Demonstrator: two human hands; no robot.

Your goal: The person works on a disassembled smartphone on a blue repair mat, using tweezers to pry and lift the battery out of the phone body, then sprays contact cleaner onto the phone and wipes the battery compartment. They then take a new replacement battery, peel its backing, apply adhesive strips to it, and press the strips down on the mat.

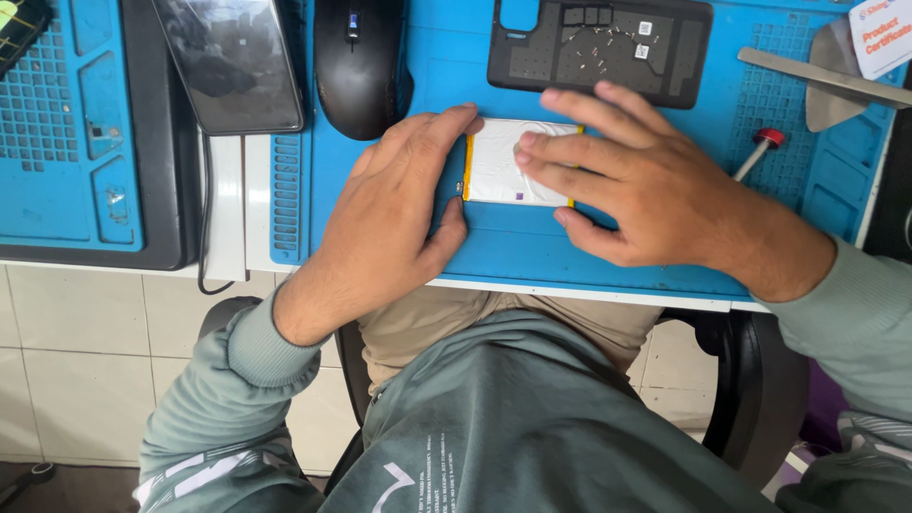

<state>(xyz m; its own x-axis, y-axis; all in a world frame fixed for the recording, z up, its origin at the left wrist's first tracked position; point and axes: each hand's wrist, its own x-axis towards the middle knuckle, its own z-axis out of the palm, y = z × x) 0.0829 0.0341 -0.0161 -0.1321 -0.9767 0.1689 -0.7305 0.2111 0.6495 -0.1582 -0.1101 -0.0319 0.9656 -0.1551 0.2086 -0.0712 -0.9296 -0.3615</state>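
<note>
A flat white phone battery point(496, 171) with yellow end strips lies on the blue work mat point(532, 247). My left hand point(394, 214) grips its left end between index finger and thumb. My right hand point(632, 176) rests flat over the battery's right part, fingers spread and pressing on its top. Just beyond the battery lies a dark phone back frame point(598, 47) with small screws on it.
A black computer mouse point(356, 66) sits at the back left of the mat, beside a dark phone screen point(233, 62). A red-headed tool point(757, 152) and a metal spatula point(822, 76) lie at the right. A second blue mat point(66, 142) is at the far left.
</note>
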